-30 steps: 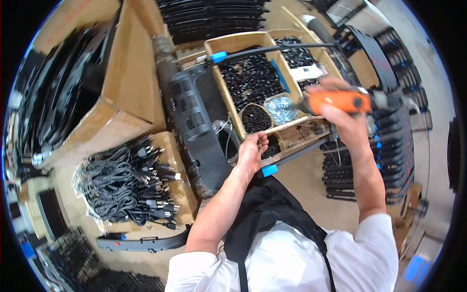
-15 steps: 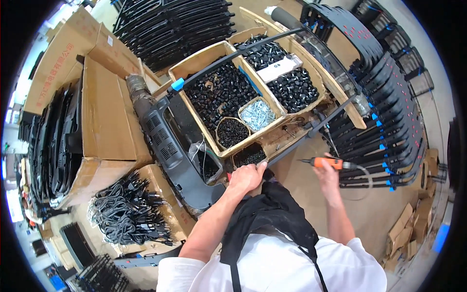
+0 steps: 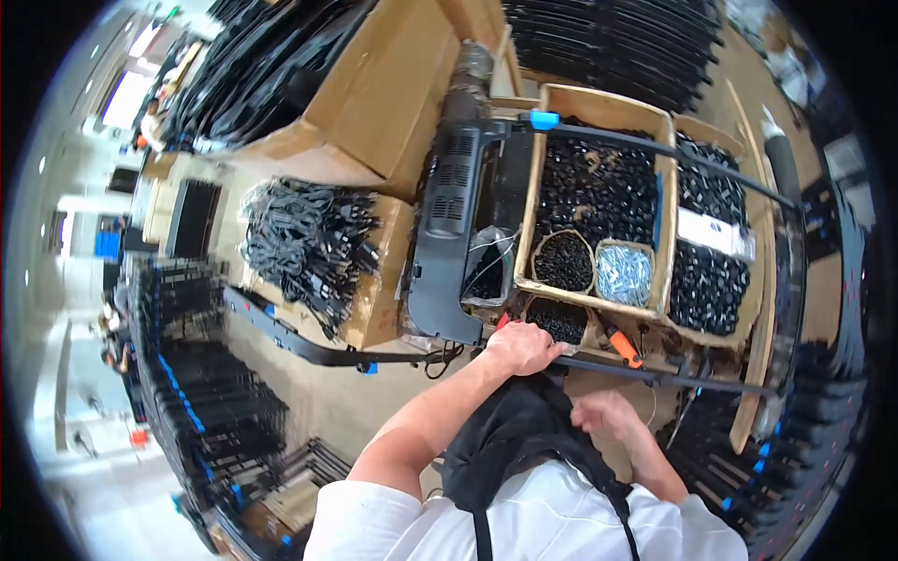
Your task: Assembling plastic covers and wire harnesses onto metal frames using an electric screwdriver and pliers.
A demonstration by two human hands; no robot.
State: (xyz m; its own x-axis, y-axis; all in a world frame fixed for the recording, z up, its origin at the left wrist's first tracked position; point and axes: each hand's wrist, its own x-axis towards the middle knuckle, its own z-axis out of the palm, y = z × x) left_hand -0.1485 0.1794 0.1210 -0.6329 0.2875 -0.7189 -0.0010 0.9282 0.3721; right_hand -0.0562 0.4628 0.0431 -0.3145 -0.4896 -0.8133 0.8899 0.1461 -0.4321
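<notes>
My left hand [image 3: 528, 349] is closed over the near bar of a large black frame [image 3: 678, 381], beside a bin of small black screws [image 3: 557, 320]. Lower and to the right, near my apron, my right hand [image 3: 606, 414] is empty, its fingers loosely bent and apart, slightly blurred. An orange electric screwdriver [image 3: 624, 348] lies at the frame's near side, right of the screw bin. Behind it, a cardboard tray [image 3: 666, 224] holds black knob-like parts [image 3: 599, 182], a tub of dark screws [image 3: 563, 262] and a tub of silver screws [image 3: 624, 273].
Left of the frame stand a box with bundled black cables [image 3: 313, 243] and a tall carton [image 3: 374, 107] of black panels. Stacked black frames [image 3: 608, 51] rise at the back, with more at the right and lower left. A wooden strip [image 3: 748, 411] sticks out at the right.
My right hand has let go of the electric screwdriver, which now lies by the screw bin, and has drawn in toward my body. The view has turned left; my left hand stays on the frame.
</notes>
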